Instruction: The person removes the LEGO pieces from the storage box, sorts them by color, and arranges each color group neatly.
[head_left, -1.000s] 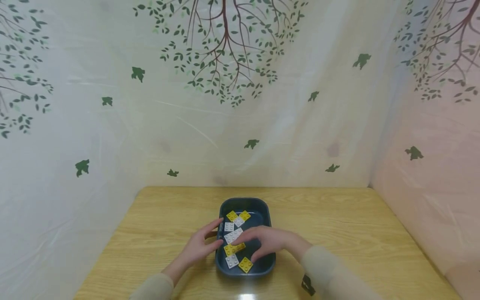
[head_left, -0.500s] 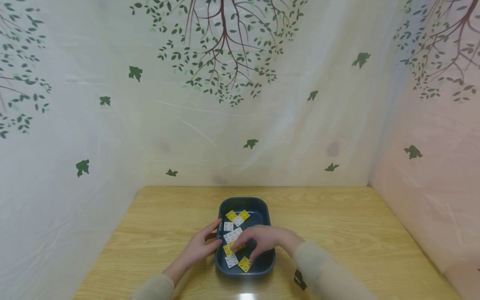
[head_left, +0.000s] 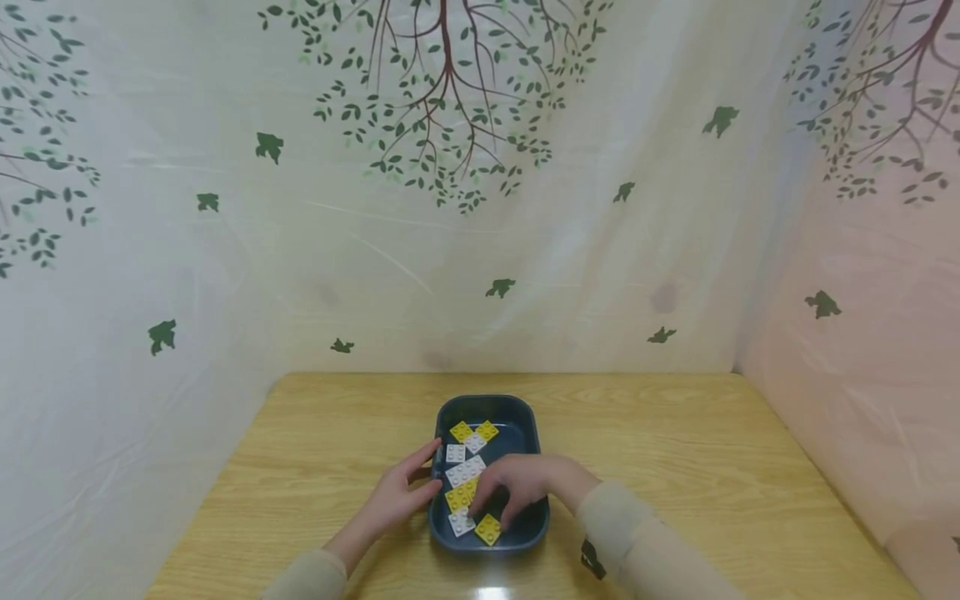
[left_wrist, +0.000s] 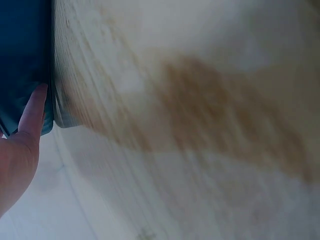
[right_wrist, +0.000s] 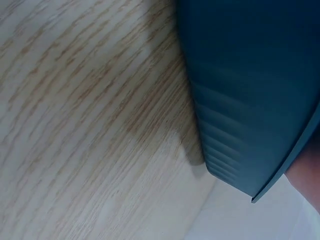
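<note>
A dark blue tray (head_left: pixel 516 435) holds several yellow and white toy building bricks. My left hand (head_left: pixel 396 493) rests its thumb and forefinger against the tray's left side. In the left wrist view, a straight finger (left_wrist: pixel 34 111) touches the tray wall. Reaching over the right rim, my right hand (head_left: pixel 521 482) is inside the tray with bent fingers and a gap between thumb and forefinger. Its forefinger is by a white brick (head_left: pixel 460 523) and a long yellow brick (head_left: pixel 459 497); its thumb is beside a square yellow brick (head_left: pixel 488 530). The other fingers are hidden.
The tray stands on a wood-grain table (head_left: pixel 637 433). A pale curtain (head_left: pixel 420 308) with printed branches and birds closes off the back and sides. Farther up the tray lie a white brick (head_left: pixel 466 471) and several smaller bricks. A small dark item (head_left: pixel 592 559) shows beneath the right sleeve.
My right hand has shifted slightly left, and its forefinger has moved toward the tray's near end. My left hand stays at the tray's side. The bricks show no clear movement.
</note>
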